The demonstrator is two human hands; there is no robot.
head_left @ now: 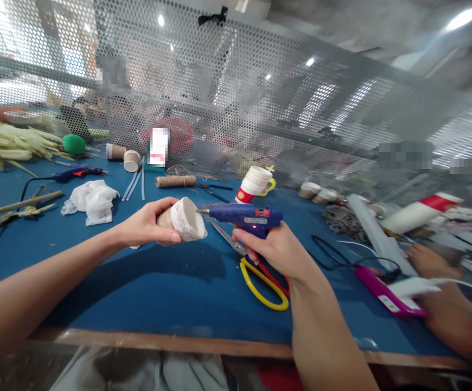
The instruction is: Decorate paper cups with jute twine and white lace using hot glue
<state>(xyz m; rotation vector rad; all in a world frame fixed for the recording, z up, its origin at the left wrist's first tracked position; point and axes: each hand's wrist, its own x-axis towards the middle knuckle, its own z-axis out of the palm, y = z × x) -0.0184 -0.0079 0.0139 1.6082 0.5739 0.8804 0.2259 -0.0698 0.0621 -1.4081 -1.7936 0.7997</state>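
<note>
Cup [183, 220] partly behind left hand [151, 221]

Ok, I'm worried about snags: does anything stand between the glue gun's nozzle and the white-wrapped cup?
Nothing visible does: the glue gun points its nozzle at the cup; whether they touch is unclear. The scissors lie on the table beneath, out of that line.

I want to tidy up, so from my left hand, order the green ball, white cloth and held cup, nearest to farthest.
1. Cup: in your left hand.
2. White cloth: left, on the table.
3. Green ball: farther back, left.
</note>
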